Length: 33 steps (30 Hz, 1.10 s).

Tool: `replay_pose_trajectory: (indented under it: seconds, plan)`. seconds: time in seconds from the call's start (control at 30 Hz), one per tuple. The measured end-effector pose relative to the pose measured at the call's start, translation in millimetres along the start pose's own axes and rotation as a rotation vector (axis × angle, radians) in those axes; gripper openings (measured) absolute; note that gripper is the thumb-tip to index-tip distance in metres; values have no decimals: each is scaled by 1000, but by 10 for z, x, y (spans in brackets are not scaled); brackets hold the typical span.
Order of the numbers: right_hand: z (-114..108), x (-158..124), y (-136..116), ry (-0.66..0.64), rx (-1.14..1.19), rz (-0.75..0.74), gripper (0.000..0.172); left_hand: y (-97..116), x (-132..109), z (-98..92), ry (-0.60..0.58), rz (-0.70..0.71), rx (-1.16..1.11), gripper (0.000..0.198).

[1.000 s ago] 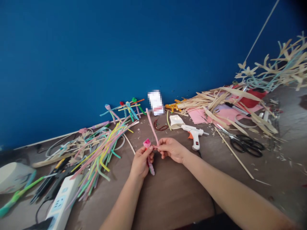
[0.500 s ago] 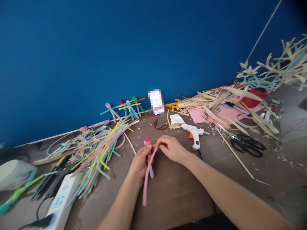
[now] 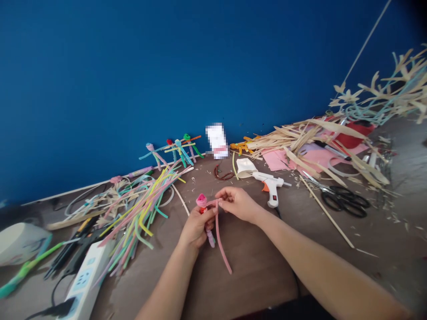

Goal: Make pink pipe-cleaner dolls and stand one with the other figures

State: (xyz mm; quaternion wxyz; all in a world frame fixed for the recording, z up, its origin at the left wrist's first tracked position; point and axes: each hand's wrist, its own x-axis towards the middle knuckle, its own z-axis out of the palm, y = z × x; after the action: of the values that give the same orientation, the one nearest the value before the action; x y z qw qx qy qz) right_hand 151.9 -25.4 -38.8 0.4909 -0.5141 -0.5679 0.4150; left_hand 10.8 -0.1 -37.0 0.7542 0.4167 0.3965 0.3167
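Observation:
My left hand (image 3: 195, 227) is closed round a small pipe-cleaner figure with a rolled bright pink head (image 3: 201, 200), held upright above the brown table (image 3: 253, 271). My right hand (image 3: 237, 203) pinches a pale pink pipe cleaner (image 3: 220, 235) just right of that head. The pipe cleaner bends over at my fingers and its free end hangs down toward me.
A heap of coloured pipe cleaners (image 3: 140, 209) lies to the left, with finished pipe-cleaner figures (image 3: 176, 151) against the blue wall. A white glue gun (image 3: 270, 184) and black scissors (image 3: 343, 200) lie to the right among straw strips (image 3: 300, 142). A power strip (image 3: 83, 280) sits near left.
The pale pink pipe cleaner pointed up and away a second ago; its free end has swung down toward me, first left of my hand, now to the right. Both hands stayed close together.

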Motion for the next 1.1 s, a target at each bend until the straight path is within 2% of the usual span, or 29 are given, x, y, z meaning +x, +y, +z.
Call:
replay_pose_trajectory:
  seconds: [0.13, 0.33, 0.47, 0.6, 0.7, 0.83, 0.97, 1.1]
  plan:
    - [0, 0, 9, -13, -35, 16, 9, 4, -6, 4, 0, -4, -5, 29]
    - [-45, -28, -80, 39, -209, -152, 9, 8, -7, -15, -27, -38, -10, 28]
    - [-47, -48, -117, 67, -251, -223, 10, -9, 13, -19, -12, 0, 32, 29]
    - [12, -47, -72, 70, -145, -124, 11, -45, 39, -14, 92, 142, 135, 30]
    - [43, -40, -58, 59, -73, -30, 11, -61, 43, -9, 147, 192, 166, 30]
    - [36, -32, -78, 32, -56, 12, 6, -50, 11, 14, 90, 145, 129, 29]
    - [4, -24, -61, 86, -119, -24, 3, -24, -28, 54, 19, 143, 52, 30]
    - [-13, -26, -32, 151, -186, -64, 4, -11, -29, 69, 81, 210, -66, 27]
